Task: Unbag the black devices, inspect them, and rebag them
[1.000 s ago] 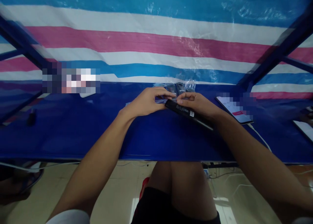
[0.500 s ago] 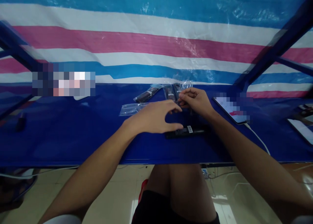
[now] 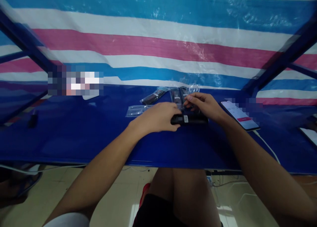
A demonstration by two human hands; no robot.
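Note:
My left hand (image 3: 156, 117) lies with its fingers over the left end of a slim black bar (image 3: 189, 119), which has a small white label and rests on the blue tabletop (image 3: 74, 144). My right hand (image 3: 204, 105) is just above the bar, its thumb and forefinger drawn together at a clear plastic bag holding a dark item (image 3: 176, 98). A second bagged dark item (image 3: 184, 93) lies against that bag. Farther left are a third bagged item (image 3: 153, 96) and a clear bag (image 3: 137, 110).
A smartphone (image 3: 239, 114) with a white cable (image 3: 266, 146) lies to the right of my right hand. Another screen device (image 3: 308, 136) sits at the right edge. A small dark object (image 3: 32, 118) stands at the left. A striped tarpaulin (image 3: 158, 45) hangs behind the table.
The black bar has turned and moved farther up the table. My left hand has come from above the tabletop onto the bar. My right hand stays near the bagged items.

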